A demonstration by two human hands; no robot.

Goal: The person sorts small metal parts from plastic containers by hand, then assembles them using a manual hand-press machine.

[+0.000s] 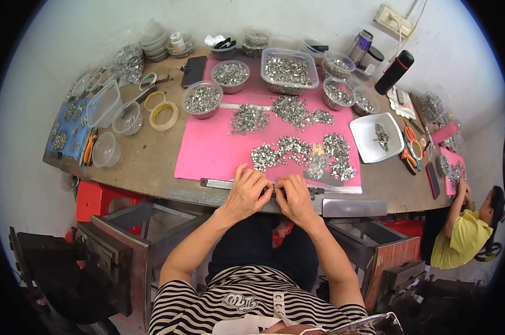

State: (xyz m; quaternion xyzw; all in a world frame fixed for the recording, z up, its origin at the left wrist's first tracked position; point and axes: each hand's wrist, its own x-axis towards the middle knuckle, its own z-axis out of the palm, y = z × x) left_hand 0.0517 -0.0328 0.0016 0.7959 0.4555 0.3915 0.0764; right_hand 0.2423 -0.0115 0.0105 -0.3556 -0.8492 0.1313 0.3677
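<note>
At the near edge of the table, my left hand (245, 192) and my right hand (295, 199) are close together, fingertips bent and pinched. Between them is something small and dark, mostly hidden by the fingers; I cannot make out what it is. Both hands rest over a long metal rail (218, 184) lying along the table edge. Just beyond them, on a pink mat (202, 151), lie heaps of small silvery metal pieces (266, 157). A bundle of thin metal pieces (317, 163) lies beyond my right hand, on a dark grey patch.
Clear tubs of metal pieces, including a large square tub (288, 86), line the back. A white tray (362, 134) stands right, near orange-handled pliers (411, 159). Left are tape rolls (164, 116) and a plastic cup (106, 149). Another person (462, 240) in yellow works far right.
</note>
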